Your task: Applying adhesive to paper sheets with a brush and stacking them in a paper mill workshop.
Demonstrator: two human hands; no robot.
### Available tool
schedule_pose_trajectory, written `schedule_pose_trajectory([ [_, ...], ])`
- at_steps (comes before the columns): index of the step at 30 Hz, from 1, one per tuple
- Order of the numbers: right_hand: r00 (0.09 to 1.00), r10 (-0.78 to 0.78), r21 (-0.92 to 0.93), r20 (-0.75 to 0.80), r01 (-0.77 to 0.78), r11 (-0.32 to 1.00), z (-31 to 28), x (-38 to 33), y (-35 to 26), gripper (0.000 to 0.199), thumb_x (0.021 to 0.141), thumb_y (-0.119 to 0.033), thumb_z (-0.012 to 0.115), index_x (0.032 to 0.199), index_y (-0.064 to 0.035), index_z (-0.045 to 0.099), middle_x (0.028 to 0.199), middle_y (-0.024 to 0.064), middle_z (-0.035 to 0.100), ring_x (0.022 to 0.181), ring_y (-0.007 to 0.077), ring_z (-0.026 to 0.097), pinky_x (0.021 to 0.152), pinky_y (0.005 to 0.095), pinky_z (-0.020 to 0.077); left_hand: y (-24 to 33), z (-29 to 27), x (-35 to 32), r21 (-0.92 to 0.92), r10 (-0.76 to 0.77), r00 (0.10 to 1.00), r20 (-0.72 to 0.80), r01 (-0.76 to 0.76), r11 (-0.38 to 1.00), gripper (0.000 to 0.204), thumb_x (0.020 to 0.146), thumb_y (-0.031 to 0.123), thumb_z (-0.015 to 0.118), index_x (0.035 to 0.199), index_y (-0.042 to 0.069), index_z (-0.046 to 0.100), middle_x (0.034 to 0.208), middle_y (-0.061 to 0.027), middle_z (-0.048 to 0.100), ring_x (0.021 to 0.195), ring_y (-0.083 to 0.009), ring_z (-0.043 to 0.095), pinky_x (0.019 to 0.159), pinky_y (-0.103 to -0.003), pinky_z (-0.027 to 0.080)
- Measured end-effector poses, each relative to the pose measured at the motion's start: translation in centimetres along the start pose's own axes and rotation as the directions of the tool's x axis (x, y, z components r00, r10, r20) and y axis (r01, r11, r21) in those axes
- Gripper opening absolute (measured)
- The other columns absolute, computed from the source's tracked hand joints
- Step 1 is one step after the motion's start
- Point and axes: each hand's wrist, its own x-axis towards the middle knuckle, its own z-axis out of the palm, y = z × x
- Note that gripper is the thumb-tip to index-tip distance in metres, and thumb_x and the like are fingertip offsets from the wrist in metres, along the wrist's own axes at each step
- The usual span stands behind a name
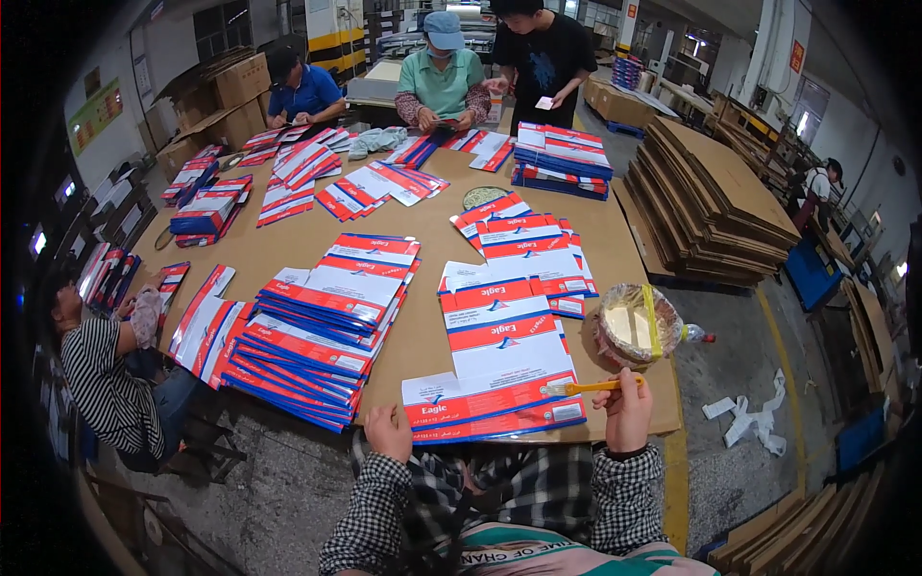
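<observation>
My right hand (627, 413) is closed round the yellow handle of a brush (588, 387), whose head points left over a flat printed carton (499, 403) in red, white and blue. That carton lies at the table's near edge, in front of more overlapping cartons (507, 346). My left hand (388, 434) rests with curled fingers by the carton's lower left corner; whatever its fingers may hold is hidden. Beyond my right hand stands a plastic-lined tub (624, 331) of pale paste with a yellow strip across its top.
A fanned pile of cartons (317, 326) lies left of centre, more stacks (562, 158) farther back. Several people work round the brown-topped table (423, 288). Flat cardboard sheets (711, 202) are stacked at the right. White scraps (754, 418) litter the floor, and a bottle (696, 334) lies beside the tub.
</observation>
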Motion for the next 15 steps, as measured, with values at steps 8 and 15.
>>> schedule_pose_trajectory([
  [8, 1.000, -0.011, -0.004, -0.007, 0.011, 1.000, 0.16, 0.20, 0.05, 0.016, 0.091, -0.020, 0.046, 0.087, -0.0046, 0.048, 0.074, 0.0089, 0.058, 0.053, 0.0131, 0.055, 0.049, 0.0251, 0.0467, 0.17, -0.11, 0.23, -0.011, -0.011, 1.000, 0.006, 0.011, 1.000, 0.021, 0.077, 0.015, 0.056, 0.090, -0.001, 0.060, 0.088, -0.0148, 0.055, 0.088, -0.0303, 0.050, 0.079, -0.039, 0.040],
  [15, 1.000, -0.006, -0.024, -0.007, 0.006, 1.000, -0.09, -0.17, 0.16, 0.017, 0.091, -0.020, 0.046, 0.086, -0.0042, 0.048, 0.074, 0.0083, 0.057, 0.054, 0.0138, 0.056, 0.049, 0.0253, 0.0466, 0.22, -0.20, -0.57, -0.028, -0.009, 1.000, -0.013, 0.008, 1.000, 0.021, 0.078, 0.016, 0.056, 0.090, 0.000, 0.060, 0.086, -0.0154, 0.055, 0.087, -0.0318, 0.051, 0.078, -0.040, 0.041],
])
